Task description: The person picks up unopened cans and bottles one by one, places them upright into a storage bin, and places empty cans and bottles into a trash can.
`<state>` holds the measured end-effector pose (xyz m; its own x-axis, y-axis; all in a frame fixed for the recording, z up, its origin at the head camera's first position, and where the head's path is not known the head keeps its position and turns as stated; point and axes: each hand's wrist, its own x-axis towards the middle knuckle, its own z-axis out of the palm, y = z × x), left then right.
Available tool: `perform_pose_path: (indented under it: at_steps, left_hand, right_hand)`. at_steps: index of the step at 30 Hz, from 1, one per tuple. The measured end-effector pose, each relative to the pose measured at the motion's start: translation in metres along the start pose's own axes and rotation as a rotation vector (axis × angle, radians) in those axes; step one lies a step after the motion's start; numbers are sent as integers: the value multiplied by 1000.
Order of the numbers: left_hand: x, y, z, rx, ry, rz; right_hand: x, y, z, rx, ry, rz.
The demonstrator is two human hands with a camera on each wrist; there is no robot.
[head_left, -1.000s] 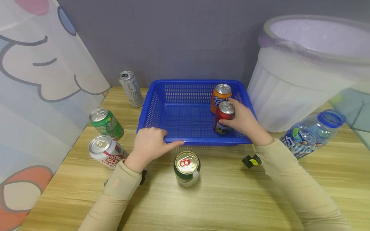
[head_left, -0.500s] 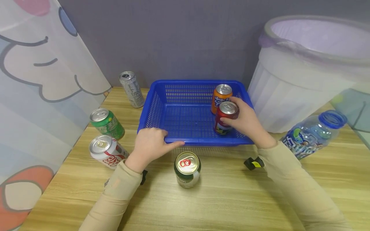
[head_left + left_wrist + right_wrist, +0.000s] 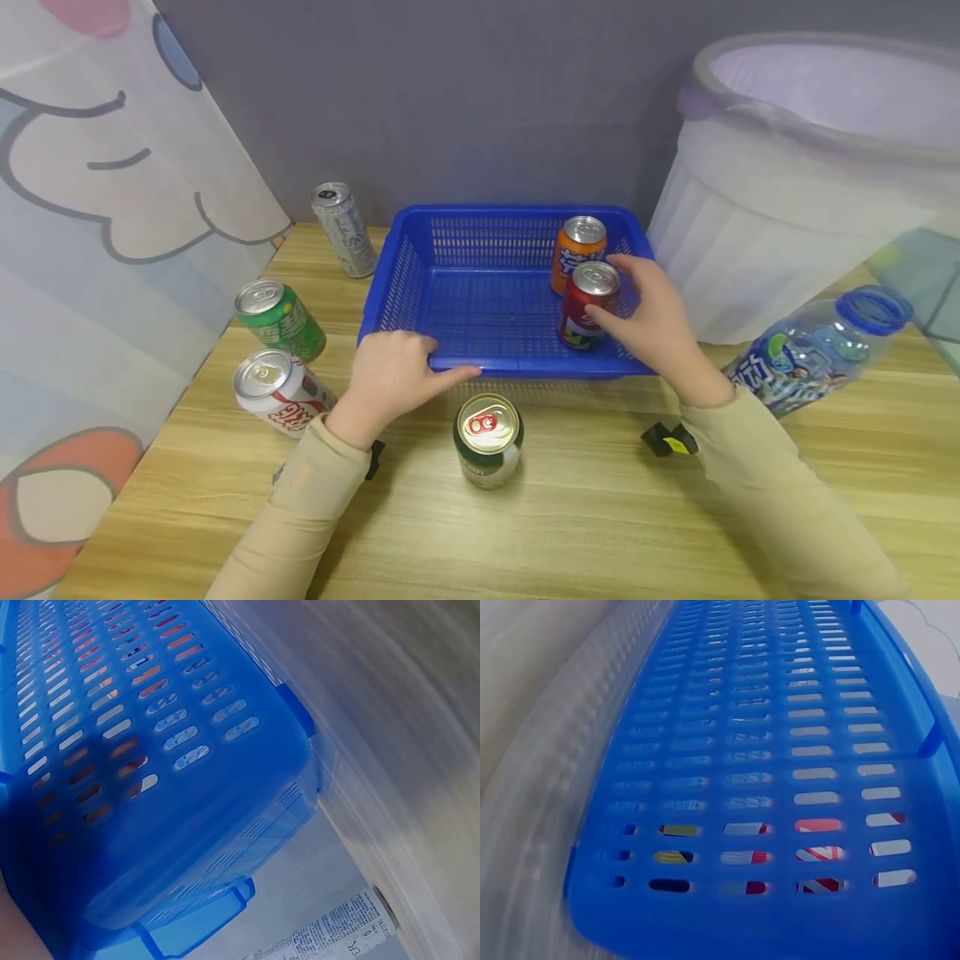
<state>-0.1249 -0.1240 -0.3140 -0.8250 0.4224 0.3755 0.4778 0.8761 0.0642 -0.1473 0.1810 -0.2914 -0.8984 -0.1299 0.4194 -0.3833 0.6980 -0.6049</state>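
My left hand [image 3: 393, 375] grips the near left corner of a blue plastic basket [image 3: 517, 367], fingers over the rim and thumb stretched along the front edge. Inside the basket at the right, a red soda can [image 3: 581, 312] stands upright, just in front of an orange can [image 3: 570, 258]. Beside the red can, my right hand [image 3: 656, 325] is spread, thumb at the can's near side and forefinger apart from it. Through the slots in the right wrist view, parts of the red can [image 3: 821, 853] show. The basket wall [image 3: 210, 802] fills much of the left wrist view.
A green-and-gold can [image 3: 487, 442] stands in front of the basket. Left of it are a white-and-red can [image 3: 281, 396], a green can [image 3: 281, 321] and a silver can [image 3: 345, 233]. At the right stand a clear bottle [image 3: 821, 350] and a white bin [image 3: 735, 217].
My right hand has loosened from the red can and shifted slightly right, its fingers parting. The can stays in the basket. My left hand keeps its hold on the rim.
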Motion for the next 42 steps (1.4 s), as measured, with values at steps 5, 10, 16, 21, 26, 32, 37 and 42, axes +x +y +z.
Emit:
perform_pose_path:
  at_steps: [5,10,16,21,26,32,37,42]
  left_hand:
    - [0,1,0,2,6,1]
    - [1,1,0,8,7,0]
    - [1,0,-1,9,-3,-2]
    - [1,1,-1,11,-5,-4]
    - [1,1,-1,13,-1,1]
    - [1,1,-1,12,-1,7]
    - [1,0,0,14,3,9]
    - [1,-1,1,15,9,5]
  right_hand:
    - [-5,2,1,15,68,-62]
    - [-11,2,3,52,116,-156]
    - [-18,-2,6,99,108,-234]
    - [-22,-3,7,107,73,-293]
    - [-24,-4,8,151,51,-361]
    - [-26,-6,9,176,29,-424]
    - [-26,-9,9,173,-10,-472]
    - [-26,-13,8,192,-50,-533]
